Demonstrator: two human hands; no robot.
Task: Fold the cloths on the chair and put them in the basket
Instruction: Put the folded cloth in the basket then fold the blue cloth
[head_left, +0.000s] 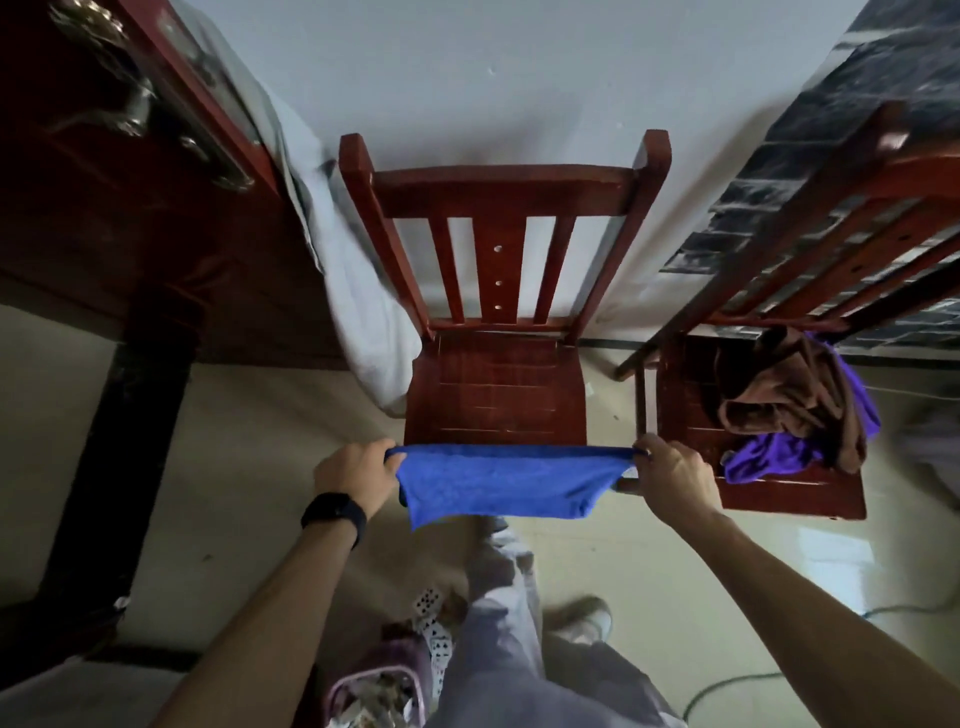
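A blue cloth (498, 480) hangs stretched in the air in front of a red wooden chair (496, 384). My left hand (358, 475) pinches its left top corner and my right hand (675, 478) pinches its right top corner. The cloth droops below the chair seat's front edge. On a second red chair (691, 410) to the right lie a crumpled brown cloth (779, 384) and a purple cloth (769, 454). A pinkish basket (374, 696) stands on the floor by my legs, partly hidden by my left forearm.
A dark red table (130, 208) with a white sheet (358, 312) hanging off it stands to the left. Playing cards (431, 618) lie on the floor near my feet. A cable (727, 686) runs over the pale floor at the lower right.
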